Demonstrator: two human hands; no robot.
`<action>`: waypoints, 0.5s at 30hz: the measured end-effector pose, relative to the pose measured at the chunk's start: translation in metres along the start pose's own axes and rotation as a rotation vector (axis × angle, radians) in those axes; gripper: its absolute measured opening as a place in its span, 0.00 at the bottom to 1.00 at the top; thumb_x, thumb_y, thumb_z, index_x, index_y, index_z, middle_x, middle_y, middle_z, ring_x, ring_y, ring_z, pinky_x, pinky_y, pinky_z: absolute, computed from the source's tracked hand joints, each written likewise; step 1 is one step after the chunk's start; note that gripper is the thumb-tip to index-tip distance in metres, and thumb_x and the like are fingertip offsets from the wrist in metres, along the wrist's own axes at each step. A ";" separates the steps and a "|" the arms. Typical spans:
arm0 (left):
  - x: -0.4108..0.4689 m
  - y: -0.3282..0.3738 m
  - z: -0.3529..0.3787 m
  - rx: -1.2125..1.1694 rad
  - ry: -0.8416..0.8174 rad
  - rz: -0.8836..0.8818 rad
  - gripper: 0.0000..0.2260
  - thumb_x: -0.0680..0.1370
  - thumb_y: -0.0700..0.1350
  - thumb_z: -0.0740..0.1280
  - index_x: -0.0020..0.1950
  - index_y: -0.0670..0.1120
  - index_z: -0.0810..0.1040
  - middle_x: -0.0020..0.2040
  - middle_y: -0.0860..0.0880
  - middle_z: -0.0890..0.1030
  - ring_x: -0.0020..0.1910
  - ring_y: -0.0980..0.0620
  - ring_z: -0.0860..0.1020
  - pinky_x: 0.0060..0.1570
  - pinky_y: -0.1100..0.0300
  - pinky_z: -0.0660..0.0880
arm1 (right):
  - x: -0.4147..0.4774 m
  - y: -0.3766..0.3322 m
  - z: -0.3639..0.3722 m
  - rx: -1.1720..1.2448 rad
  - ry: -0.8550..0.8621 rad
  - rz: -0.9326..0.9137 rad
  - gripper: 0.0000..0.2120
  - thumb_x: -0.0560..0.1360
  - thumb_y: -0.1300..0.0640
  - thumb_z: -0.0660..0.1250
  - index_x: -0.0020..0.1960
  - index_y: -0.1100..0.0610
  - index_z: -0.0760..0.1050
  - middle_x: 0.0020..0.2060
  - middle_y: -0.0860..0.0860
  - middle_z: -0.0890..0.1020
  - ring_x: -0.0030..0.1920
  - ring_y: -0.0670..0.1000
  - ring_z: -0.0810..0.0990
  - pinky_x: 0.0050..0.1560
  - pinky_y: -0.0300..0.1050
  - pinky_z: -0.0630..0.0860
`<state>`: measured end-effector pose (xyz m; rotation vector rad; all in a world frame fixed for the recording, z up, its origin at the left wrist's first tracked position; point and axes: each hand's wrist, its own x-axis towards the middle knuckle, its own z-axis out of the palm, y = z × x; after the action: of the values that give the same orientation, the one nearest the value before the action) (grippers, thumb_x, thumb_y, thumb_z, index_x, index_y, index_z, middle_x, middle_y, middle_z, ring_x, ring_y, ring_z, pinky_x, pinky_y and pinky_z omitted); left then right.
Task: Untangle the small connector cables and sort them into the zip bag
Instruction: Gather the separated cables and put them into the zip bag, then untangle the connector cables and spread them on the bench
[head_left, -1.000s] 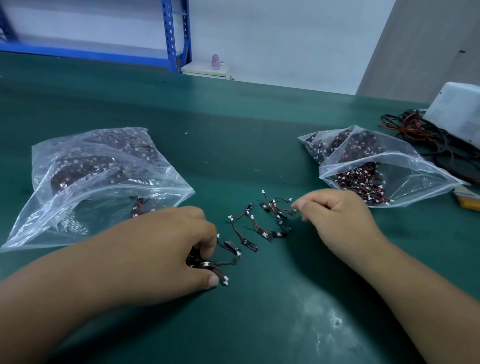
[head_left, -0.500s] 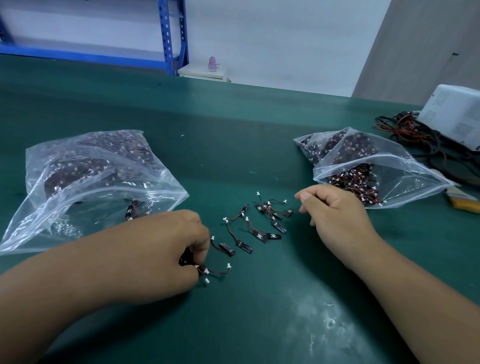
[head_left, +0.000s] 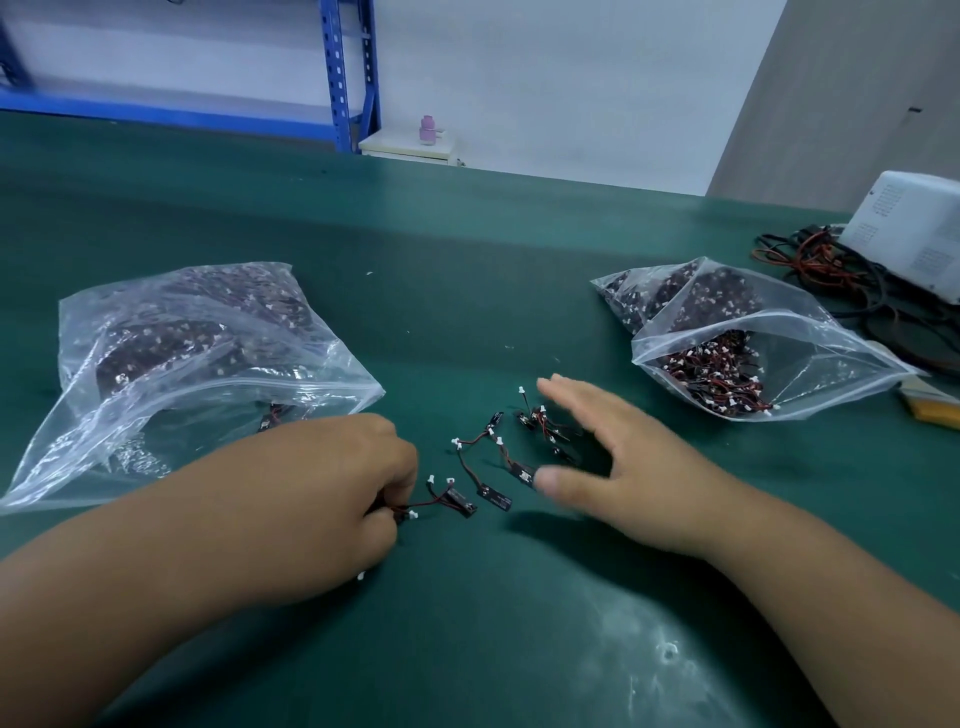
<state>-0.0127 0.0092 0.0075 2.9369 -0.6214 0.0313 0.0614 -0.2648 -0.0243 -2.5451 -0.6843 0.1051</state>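
Observation:
Several small black-and-red connector cables (head_left: 491, 457) with white plugs lie loose on the green mat between my hands. My left hand (head_left: 332, 499) has its fingers curled and pinches one cable (head_left: 441, 501) at its near end. My right hand (head_left: 613, 457) hovers spread over the right part of the pile, fingers straight, thumb near a black connector, holding nothing. An open zip bag (head_left: 779, 358) with many cables inside lies to the right. A second, fuller zip bag (head_left: 171, 353) lies to the left.
A white device (head_left: 914, 234) and a tangle of black and red wires (head_left: 831, 270) sit at the far right. A yellow-edged object (head_left: 930, 405) lies by the right bag. Blue shelving (head_left: 348, 78) stands beyond the table.
My right hand has opened from a curled pinch and spread over the loose cables. My left hand still grips its cable, which has shifted slightly left.

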 end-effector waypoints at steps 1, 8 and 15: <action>-0.001 0.000 0.000 0.003 0.001 -0.004 0.02 0.74 0.53 0.59 0.46 0.58 0.69 0.47 0.61 0.70 0.46 0.64 0.71 0.48 0.65 0.71 | 0.000 -0.004 0.003 -0.079 -0.063 -0.020 0.51 0.61 0.19 0.58 0.79 0.35 0.48 0.79 0.38 0.53 0.78 0.38 0.48 0.79 0.44 0.49; -0.002 -0.005 -0.002 0.000 -0.039 -0.003 0.05 0.71 0.55 0.59 0.46 0.59 0.69 0.46 0.62 0.70 0.45 0.66 0.70 0.45 0.66 0.70 | 0.016 -0.050 0.034 -0.235 -0.068 -0.030 0.56 0.58 0.16 0.54 0.78 0.36 0.37 0.80 0.42 0.44 0.80 0.46 0.42 0.78 0.56 0.39; 0.002 -0.008 0.004 -0.009 0.004 0.066 0.04 0.77 0.57 0.61 0.49 0.62 0.67 0.49 0.64 0.68 0.50 0.64 0.71 0.51 0.67 0.69 | 0.027 -0.040 0.035 -0.349 0.246 0.002 0.14 0.79 0.36 0.58 0.54 0.45 0.70 0.52 0.45 0.69 0.55 0.54 0.68 0.52 0.50 0.66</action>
<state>-0.0081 0.0147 0.0021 2.9056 -0.7165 0.0412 0.0597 -0.2063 -0.0337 -2.8214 -0.6480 -0.3508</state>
